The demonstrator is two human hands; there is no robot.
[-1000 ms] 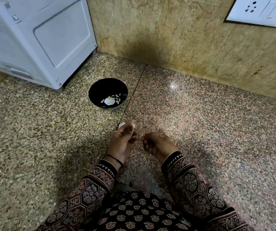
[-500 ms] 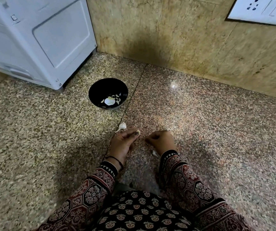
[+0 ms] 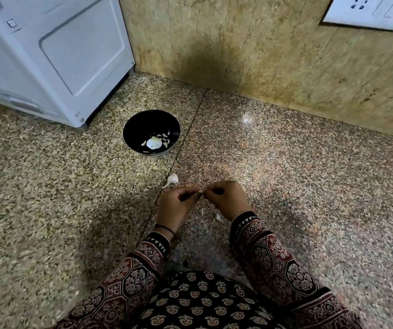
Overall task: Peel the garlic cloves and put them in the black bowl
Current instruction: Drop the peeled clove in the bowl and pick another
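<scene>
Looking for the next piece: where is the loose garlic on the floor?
In the head view, the garlic lies on the floor near centre, between the bowl and the left hand, nearer the hand.

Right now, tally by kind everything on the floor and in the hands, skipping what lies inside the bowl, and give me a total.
black bowl: 1
garlic piece on the floor: 1
garlic clove, pinched between left hand and right hand: 1
peel scraps on the floor: 2
white appliance: 1
Total: 6
</scene>
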